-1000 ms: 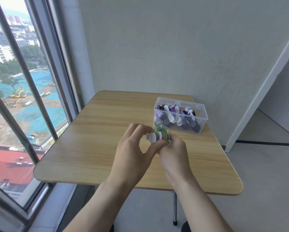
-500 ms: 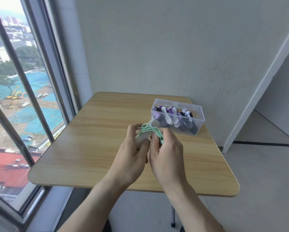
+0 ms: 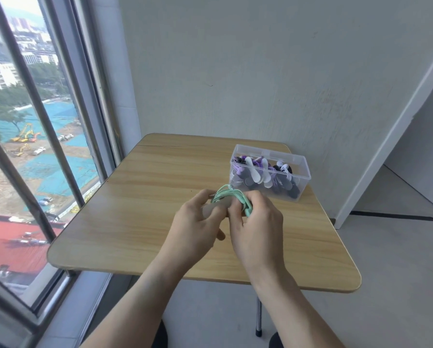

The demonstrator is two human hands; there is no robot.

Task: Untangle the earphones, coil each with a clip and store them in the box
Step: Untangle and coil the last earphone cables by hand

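Both hands meet above the middle of the wooden table [image 3: 135,222]. A coiled mint-green earphone cable [image 3: 229,195] sits between them. My left hand [image 3: 197,224] pinches a grey clip [image 3: 216,209] against the coil. The fingers of my right hand [image 3: 256,227] curl round the right side of the coil, hiding part of it. Beyond the hands, at the table's far right, stands a clear plastic box [image 3: 298,164] with several clipped purple, white and black earphone coils inside.
A window with metal bars [image 3: 34,109] runs along the table's left side. A grey wall stands behind the table. To the right is open floor and a doorway. A table leg [image 3: 259,317] shows below the front edge.
The hands have dropped lower and closer together. The green coil, earlier turned edge-on with a white clip showing, now lies flatter with a grey clip pressed against it.
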